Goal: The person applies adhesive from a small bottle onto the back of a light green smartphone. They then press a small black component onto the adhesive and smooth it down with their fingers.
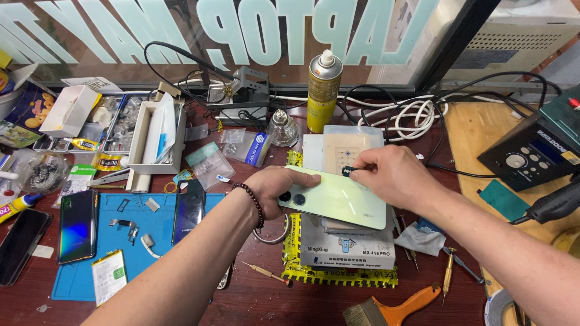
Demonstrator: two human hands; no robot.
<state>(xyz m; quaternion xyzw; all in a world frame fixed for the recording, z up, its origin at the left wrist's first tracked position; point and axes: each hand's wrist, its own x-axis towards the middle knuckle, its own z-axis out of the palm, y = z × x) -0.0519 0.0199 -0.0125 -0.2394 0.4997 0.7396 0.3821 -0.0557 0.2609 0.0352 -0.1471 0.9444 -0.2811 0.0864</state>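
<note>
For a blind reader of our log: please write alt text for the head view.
The left hand holds a pale green phone, back up, while the right hand pinches a small black part at its top edge, above a cluttered repair bench.

spray can (pixel 324 90) behind, brush (pixel 393 309) in front

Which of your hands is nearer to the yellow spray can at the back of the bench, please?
Right. The right hand lies just below and right of the yellow spray can, pinching the pale green phone's top edge; the left hand grips its camera end, lower-left.
</note>
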